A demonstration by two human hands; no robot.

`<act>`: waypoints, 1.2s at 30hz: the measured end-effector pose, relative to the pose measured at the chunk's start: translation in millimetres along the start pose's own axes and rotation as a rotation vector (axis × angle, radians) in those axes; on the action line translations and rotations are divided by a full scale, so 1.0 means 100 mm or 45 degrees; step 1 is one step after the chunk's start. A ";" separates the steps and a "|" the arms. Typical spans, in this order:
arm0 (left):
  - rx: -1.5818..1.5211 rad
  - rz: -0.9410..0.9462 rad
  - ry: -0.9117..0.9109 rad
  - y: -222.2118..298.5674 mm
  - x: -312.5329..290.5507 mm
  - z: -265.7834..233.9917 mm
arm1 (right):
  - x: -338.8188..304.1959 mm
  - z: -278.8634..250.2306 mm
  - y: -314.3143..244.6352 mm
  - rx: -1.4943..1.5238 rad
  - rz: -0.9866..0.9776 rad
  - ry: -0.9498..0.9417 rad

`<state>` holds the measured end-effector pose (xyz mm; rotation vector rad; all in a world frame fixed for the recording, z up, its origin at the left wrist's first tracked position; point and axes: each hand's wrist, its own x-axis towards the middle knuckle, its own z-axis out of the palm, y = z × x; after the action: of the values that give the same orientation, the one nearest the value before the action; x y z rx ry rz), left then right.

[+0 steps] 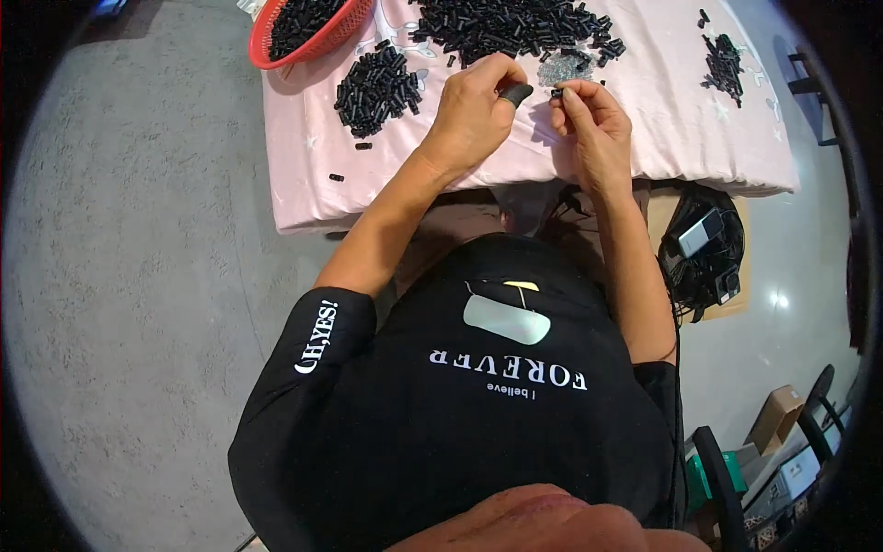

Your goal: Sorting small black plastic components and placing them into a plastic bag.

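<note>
My right hand [596, 131] pinches a small black cylindrical piece [557, 93] between thumb and fingertips, above the pink cloth. Just to its left is my left hand [474, 106], its fingers curled in and a black finger cover [516, 94] on one digit pointing toward the right hand. Whatever the left fingers hold, if anything, is hidden. Right beyond both hands lies a small heap of shiny silvery bits [564, 68]. A wide pile of black cylindrical pieces [506, 26] spreads behind it.
A second heap of black pieces [377, 90] lies left of my hands, with two loose ones nearby. The red basket [267, 48] at the far left holds more. Thin black pieces [724, 69] lie at the right. A dark bag [708, 244] sits beside the pink-covered table [313, 198].
</note>
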<state>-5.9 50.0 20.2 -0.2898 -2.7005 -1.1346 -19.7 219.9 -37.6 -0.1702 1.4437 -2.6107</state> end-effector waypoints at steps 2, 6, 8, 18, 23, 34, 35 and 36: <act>-0.164 -0.011 -0.014 0.03 -0.01 0.02 | 0.01 0.01 0.00 0.021 -0.003 -0.007; -0.394 -0.025 -0.048 0.05 -0.01 0.08 | 0.01 -0.01 0.02 0.017 -0.009 -0.021; -0.426 -0.023 -0.051 0.07 -0.01 0.09 | 0.01 -0.02 0.02 0.022 -0.014 -0.018; -0.339 -0.024 -0.040 0.08 -0.02 0.14 | -0.01 -0.01 0.02 0.033 -0.014 -0.029; -0.384 -0.008 -0.024 0.08 -0.03 0.17 | -0.01 -0.01 0.01 0.025 -0.022 -0.042; -0.568 -0.083 -0.027 0.06 -0.09 0.21 | -0.02 -0.01 0.00 0.094 -0.020 -0.067; -0.568 -0.083 -0.028 0.06 -0.09 0.21 | -0.01 -0.01 0.00 0.122 -0.011 -0.076; -0.541 -0.037 -0.014 0.05 -0.10 0.22 | -0.01 -0.02 0.00 0.123 -0.011 -0.076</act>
<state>2.3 68.2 6.7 -0.3178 -2.4541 -1.7143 -18.6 222.0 -38.5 -0.2409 1.2981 -2.6512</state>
